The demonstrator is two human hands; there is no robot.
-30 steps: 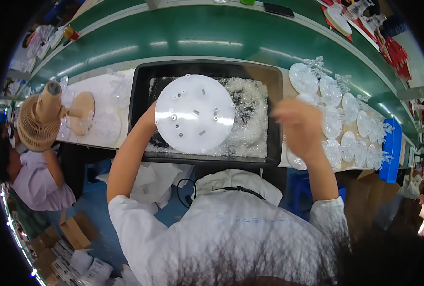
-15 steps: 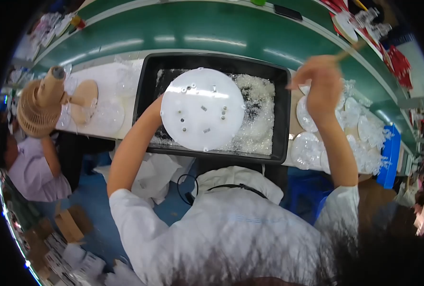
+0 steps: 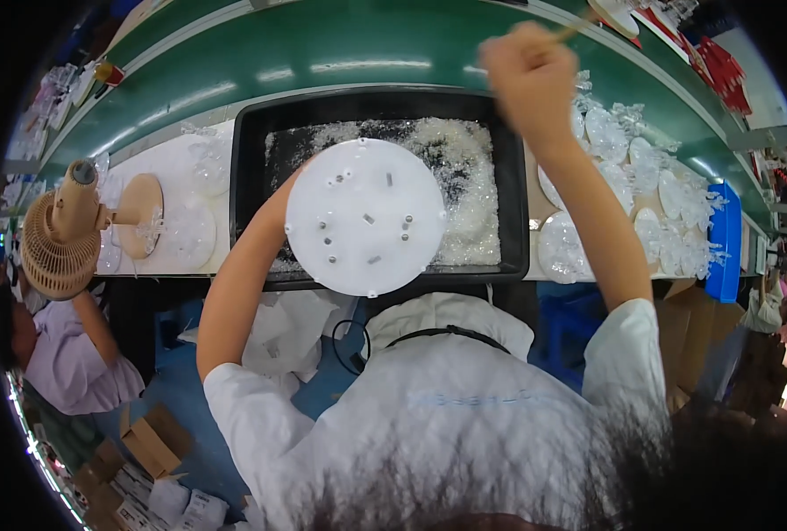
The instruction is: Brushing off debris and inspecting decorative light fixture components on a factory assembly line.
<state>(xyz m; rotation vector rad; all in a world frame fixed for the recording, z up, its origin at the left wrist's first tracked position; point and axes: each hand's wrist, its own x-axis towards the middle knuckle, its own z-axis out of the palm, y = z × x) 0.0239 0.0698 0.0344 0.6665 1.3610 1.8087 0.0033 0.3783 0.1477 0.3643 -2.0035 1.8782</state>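
Note:
A white round plate (image 3: 364, 217) with several small metal studs and slots is held up over the near part of a black tray (image 3: 514, 208). My left hand (image 3: 280, 202) reaches behind the plate and bears it; its fingers are hidden there. Loose clear beads (image 3: 468, 190) cover much of the tray, most thickly at its right. My right hand (image 3: 530, 84) is raised beyond the tray's far right corner, closed round a thin tan stick (image 3: 575, 28). The stick's far end runs toward the upper right, and I cannot make out what it ends in.
On the left of the bench stands a beige fan (image 3: 66, 230) beside clear round pieces (image 3: 190, 234). Clear discs and plastic parts (image 3: 606, 177) crowd the right side, near a blue bin (image 3: 723, 243). A green ledge (image 3: 367, 44) runs along the back. Another person (image 3: 79, 354) sits at the left.
My right hand has risen up and to the left with the stick, over the green ledge. The white plate has turned slightly and sits a little lower and further left in the picture.

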